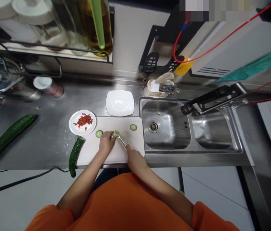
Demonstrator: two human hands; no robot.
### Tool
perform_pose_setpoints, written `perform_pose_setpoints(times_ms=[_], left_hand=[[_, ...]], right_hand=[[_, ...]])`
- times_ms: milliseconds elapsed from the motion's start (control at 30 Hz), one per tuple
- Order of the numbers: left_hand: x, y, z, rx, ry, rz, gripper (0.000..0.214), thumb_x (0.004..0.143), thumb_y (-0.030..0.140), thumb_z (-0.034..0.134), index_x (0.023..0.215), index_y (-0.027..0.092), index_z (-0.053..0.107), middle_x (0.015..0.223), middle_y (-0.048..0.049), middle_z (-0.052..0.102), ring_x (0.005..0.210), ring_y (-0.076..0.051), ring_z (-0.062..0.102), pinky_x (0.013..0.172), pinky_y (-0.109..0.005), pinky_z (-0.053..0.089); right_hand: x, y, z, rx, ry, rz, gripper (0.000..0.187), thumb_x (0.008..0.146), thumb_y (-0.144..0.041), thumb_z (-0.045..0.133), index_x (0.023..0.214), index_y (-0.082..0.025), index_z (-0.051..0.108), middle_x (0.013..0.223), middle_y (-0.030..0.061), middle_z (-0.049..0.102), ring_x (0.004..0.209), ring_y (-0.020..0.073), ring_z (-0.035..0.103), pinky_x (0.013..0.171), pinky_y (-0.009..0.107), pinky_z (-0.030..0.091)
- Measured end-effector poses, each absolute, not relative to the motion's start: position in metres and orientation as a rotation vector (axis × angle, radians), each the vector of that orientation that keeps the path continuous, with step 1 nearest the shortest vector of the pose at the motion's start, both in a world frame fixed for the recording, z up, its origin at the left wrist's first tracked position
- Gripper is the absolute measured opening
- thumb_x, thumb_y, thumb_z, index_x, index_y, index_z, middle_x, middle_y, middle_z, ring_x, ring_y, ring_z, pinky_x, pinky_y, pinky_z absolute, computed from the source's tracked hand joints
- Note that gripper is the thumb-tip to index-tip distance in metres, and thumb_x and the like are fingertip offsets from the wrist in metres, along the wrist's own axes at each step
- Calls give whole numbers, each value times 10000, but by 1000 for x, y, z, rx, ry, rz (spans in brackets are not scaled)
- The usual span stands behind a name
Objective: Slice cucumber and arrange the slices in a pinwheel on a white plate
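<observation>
On the white cutting board (139,141), my left hand (105,144) pinches a small cucumber piece (115,133) between its fingertips. My right hand (135,159) is closed round a slim metal utensil (121,140), whose tip touches that piece; whether it is a knife or a spoon I cannot tell. One cucumber piece (99,133) lies just left of my left hand, and another cucumber piece (133,127) sits near the board's right side. A cut length of cucumber (76,156) rests along the board's left edge, its end jutting past the counter.
A white plate (72,126) of chopped red bits overlaps the board's back left corner. Behind stands a white square plate (120,102). The double sink (166,149) adjoins on the right. Far left lies a whole cucumber (10,138); a shaker (49,86) stands below the jar rack (78,53).
</observation>
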State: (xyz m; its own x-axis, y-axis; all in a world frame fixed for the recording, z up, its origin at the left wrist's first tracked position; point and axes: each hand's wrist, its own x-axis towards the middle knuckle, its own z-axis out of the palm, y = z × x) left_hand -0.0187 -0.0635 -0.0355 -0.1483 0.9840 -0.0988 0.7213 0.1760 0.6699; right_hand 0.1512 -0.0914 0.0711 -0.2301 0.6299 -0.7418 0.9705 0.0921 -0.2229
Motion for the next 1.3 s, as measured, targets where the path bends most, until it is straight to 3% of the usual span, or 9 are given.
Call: perform_pose_setpoints(times_ms=[367, 633, 833, 967, 1300], left_hand=[[-18, -63, -35, 1595, 1934, 646, 220, 780, 232, 596, 970, 157, 678, 864, -82, 663, 817, -215, 584, 788, -335, 465], [-18, -61, -36, 1599, 1939, 662, 193, 761, 236, 595, 919, 157, 673, 787, -64, 633, 756, -206, 555, 732, -331, 450], [-16, -57, -30, 1501, 1961, 644, 149, 713, 240, 621, 848, 181, 643, 702, -19, 585, 697, -183, 533, 678, -301, 421], [-16, -57, -22, 1363, 1919, 647, 113, 766, 305, 584, 780, 198, 615, 679, 8, 601, 610, -143, 528, 636, -269, 412], [-71, -71, -14, 980, 2226, 764, 186, 743, 352, 611, 838, 199, 657, 720, 2, 675, 674, -153, 609, 706, -271, 447]], right_hand=[[148, -90, 67, 1599, 1875, -1021, 503, 888, -49, 297, 1377, -153, 355, 1028, 146, 666, 1010, 247, 631, 787, 298, 450], [149, -93, 69, 1582, 1829, -1044, 562, 874, -27, 304, 1426, -127, 309, 1085, 176, 661, 1087, 265, 604, 838, 320, 439], [171, -107, 73, 1570, 1738, -1080, 536, 849, -21, 324, 1354, -188, 390, 1014, 134, 678, 1012, 250, 627, 758, 299, 434], [182, -113, 77, 1578, 1698, -1054, 524, 822, -7, 334, 1303, -188, 441, 993, 131, 676, 975, 256, 628, 719, 291, 416], [191, -109, 71, 1591, 1774, -1002, 572, 789, 10, 369, 1329, -171, 416, 956, 121, 686, 935, 252, 641, 704, 278, 405]])
